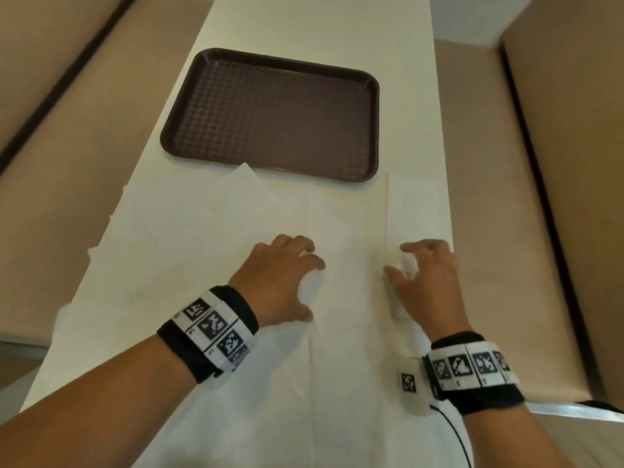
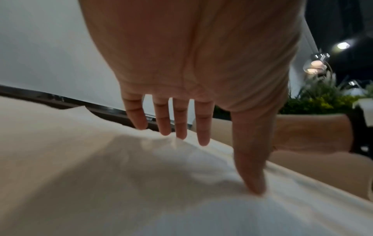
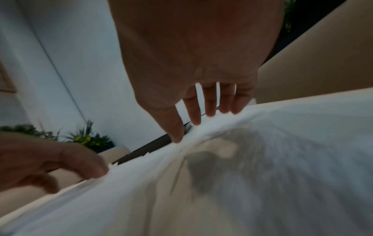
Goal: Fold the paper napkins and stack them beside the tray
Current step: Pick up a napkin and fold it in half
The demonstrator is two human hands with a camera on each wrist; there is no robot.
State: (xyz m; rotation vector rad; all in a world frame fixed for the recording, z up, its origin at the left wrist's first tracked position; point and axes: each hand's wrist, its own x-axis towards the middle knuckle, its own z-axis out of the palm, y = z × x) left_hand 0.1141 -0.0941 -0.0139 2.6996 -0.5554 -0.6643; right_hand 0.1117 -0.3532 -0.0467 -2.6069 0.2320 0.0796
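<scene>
Tan padded benches (image 1: pixel 67 170) flank a long white counter (image 1: pixel 304 28) in the head view. At frame centre, a dark brown tray (image 1: pixel 270 113) lies flat. White paper napkins (image 1: pixel 189 224) spread across the counter just below it; one corner overlaps the tray's lower rim. Lower centre, the left hand (image 1: pixel 280 278) spreads its fingers and presses a napkin (image 1: pixel 341 251); to its right, the right hand (image 1: pixel 429 282) pinches that napkin's raised edge between thumb and fingers.

Left wrist view: straight fingers (image 2: pixel 203 127) and thumb tip touch white paper; a plant (image 2: pixel 318 99) sits at right.

Right wrist view: thumb and fingers (image 3: pixel 193 108) gather a ridge of napkin (image 3: pixel 222 159).
</scene>
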